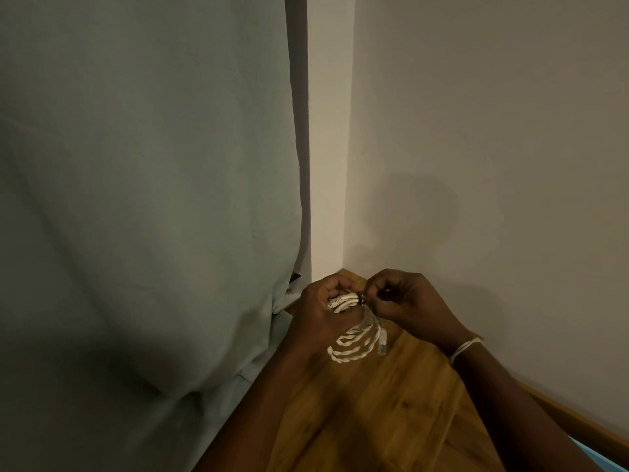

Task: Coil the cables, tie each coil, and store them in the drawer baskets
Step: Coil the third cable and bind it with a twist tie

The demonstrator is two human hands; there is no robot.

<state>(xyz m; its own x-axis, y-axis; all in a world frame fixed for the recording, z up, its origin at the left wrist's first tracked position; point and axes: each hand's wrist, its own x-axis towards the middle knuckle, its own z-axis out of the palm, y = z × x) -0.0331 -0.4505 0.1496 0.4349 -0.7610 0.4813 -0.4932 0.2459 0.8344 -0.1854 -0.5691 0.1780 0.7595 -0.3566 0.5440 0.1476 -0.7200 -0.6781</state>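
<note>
The left hand (321,310) grips a coiled white cable (354,338) above the wooden floor (374,413), its loops hanging below the curled fingers. The right hand (408,306) pinches a dark tie (361,298) wrapped round the coil's top; dim light blurs the tie's form.

desk (391,413): brown wood, smooth, slight gloss; curtain (136,199): grey-green matt cloth | cable (354,349): white plastic, smooth; wall (493,131): matt, plain

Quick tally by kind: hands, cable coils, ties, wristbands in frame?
Hands: 2, the left hand and right hand
White cable coil: 1
Dark tie round the coil: 1
Wristband: 1
Total: 5
</note>
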